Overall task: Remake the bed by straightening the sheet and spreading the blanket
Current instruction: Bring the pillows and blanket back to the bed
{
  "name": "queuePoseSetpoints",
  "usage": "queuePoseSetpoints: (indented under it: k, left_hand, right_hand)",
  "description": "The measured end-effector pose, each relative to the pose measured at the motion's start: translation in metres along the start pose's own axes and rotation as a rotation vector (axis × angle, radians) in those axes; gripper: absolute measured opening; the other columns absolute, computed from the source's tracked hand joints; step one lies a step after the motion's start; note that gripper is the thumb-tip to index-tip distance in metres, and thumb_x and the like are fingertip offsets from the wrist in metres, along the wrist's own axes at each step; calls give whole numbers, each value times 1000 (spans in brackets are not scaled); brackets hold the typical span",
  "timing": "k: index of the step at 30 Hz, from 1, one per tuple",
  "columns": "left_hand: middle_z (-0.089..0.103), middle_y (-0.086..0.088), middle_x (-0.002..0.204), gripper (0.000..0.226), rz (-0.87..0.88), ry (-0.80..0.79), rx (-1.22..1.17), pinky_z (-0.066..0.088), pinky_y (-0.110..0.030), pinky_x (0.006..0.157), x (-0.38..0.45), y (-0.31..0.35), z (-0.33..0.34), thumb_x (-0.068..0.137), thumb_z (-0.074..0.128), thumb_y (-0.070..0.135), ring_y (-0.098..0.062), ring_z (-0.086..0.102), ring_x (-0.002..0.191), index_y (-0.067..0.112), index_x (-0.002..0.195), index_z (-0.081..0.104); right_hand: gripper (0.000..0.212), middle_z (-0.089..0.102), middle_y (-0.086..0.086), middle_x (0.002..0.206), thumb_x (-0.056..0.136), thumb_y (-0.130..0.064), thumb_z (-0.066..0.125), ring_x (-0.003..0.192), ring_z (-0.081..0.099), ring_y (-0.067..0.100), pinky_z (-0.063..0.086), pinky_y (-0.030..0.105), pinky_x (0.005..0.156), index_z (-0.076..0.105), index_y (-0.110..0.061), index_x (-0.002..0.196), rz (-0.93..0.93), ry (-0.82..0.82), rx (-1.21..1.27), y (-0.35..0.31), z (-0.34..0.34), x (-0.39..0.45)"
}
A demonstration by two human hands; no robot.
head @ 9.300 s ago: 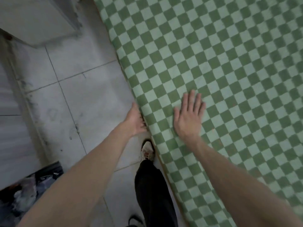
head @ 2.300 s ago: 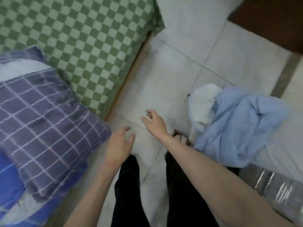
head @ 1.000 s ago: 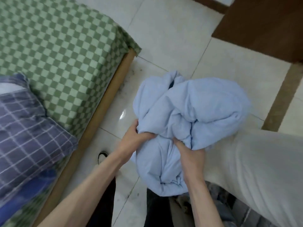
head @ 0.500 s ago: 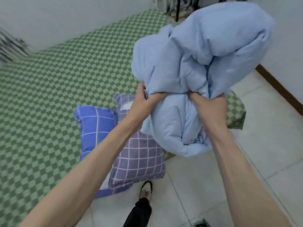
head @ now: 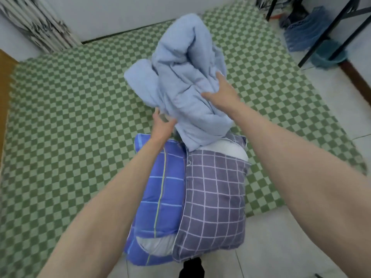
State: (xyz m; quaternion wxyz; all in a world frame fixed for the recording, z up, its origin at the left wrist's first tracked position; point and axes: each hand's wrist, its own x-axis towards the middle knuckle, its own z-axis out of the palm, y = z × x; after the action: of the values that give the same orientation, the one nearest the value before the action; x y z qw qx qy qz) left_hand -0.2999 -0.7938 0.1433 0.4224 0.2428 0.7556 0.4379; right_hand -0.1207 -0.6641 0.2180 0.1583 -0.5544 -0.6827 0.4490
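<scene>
The bunched blanket (head: pixel 186 77) fills the middle of the bed, blocking reach toward 12 o'clock. Two pillows (head: pixel 200 197) lie at 6 o'clock over the near edge. Bare checked sheet (head: pixel 70 117) lies open from 8 to 11 o'clock and from 1 to 4 o'clock.

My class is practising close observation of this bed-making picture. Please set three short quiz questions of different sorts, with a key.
1. True or false: the blanket is already spread flat over the sheet.
2. How many pillows lie at the near edge of the bed?
3. Which hand lies on top of the bundle? A) left hand B) right hand

Key: 1 false, it is bunched up. 2 two: blue pillow, grey pillow. 3 B.
</scene>
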Motion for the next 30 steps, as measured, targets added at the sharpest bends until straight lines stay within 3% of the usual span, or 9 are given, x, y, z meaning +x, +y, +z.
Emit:
queuePoseSetpoints:
  k: [3, 5, 8, 11, 13, 17, 22, 27, 30]
  left_hand:
    - [25, -13, 165, 119, -302, 46, 485, 21, -49, 123, -35, -106, -31, 75, 87, 45, -32, 21, 154, 16, 162, 11]
    - [-3, -13, 170, 142, -485, -28, 643, 9, -62, 123, -72, -166, -38, 65, 88, 60, -35, -1, 157, 25, 162, -9]
    - [-20, -7, 169, 158, -533, -39, 686, 10, -74, 116, -99, -213, -30, 53, 90, 67, -35, -6, 157, 37, 157, -25]
    - [-14, -7, 170, 159, -502, 36, 727, 18, -75, 113, -85, -231, -18, 50, 91, 67, -35, 3, 156, 35, 158, -23]
    - [8, -15, 167, 151, -428, 132, 728, 28, -68, 111, -72, -250, -19, 55, 93, 59, -39, 20, 151, 29, 161, -9]
    - [45, -18, 151, 107, -186, 252, 656, 39, -48, 111, -70, -275, -32, 72, 90, 32, -38, 46, 137, 11, 156, 29]
    - [65, -15, 128, 54, -47, 150, 689, 44, -43, 92, -118, -234, -32, 87, 73, 17, -40, 61, 117, 14, 136, 52]
    - [67, -9, 129, 58, 55, -39, 705, 46, -43, 92, -217, -177, -5, 88, 74, 20, -35, 61, 116, 23, 141, 51]
    - [67, -8, 129, 57, 85, -186, 684, 44, -40, 90, -279, -162, 44, 86, 76, 22, -33, 62, 117, 23, 138, 52]
  right_hand:
    - [107, 32, 1, 162, 75, -54, 78, 148, 31, 28, 32, 51, 117, 20, -27, 160, 229, -59, -29, 78, 38, -37]
    - [124, 17, 6, 168, 68, -69, 79, 153, 16, 34, 23, 53, 122, 9, -27, 162, 504, -127, -118, 144, 64, -74]
    - [153, -8, 12, 169, 50, -84, 77, 155, 3, 38, 13, 54, 124, -11, -26, 160, 867, -288, -180, 227, 110, -129]
    - [157, -6, 14, 168, 47, -81, 81, 153, 10, 43, 18, 57, 122, -14, -26, 159, 1016, -237, -56, 268, 157, -156]
    - [143, 17, 18, 165, 55, -74, 82, 147, 27, 43, 29, 56, 118, 0, -20, 160, 966, -91, -27, 282, 182, -154]
    - [77, 61, 22, 133, 84, -36, 70, 119, 60, 41, 49, 47, 100, 36, -9, 147, 784, 101, -146, 290, 200, -142]
    - [67, 66, 15, 127, 89, -16, 65, 110, 64, 38, 48, 37, 84, 40, -13, 150, 569, 150, -93, 265, 151, -188]
    - [48, 69, 5, 120, 87, -16, 67, 103, 65, 27, 45, 28, 81, 54, -18, 133, 633, 430, 147, 279, 69, -320]
    - [44, 64, -26, 104, 87, -20, 73, 95, 61, 7, 45, 15, 78, 54, -36, 123, 702, 622, 318, 310, 19, -431]
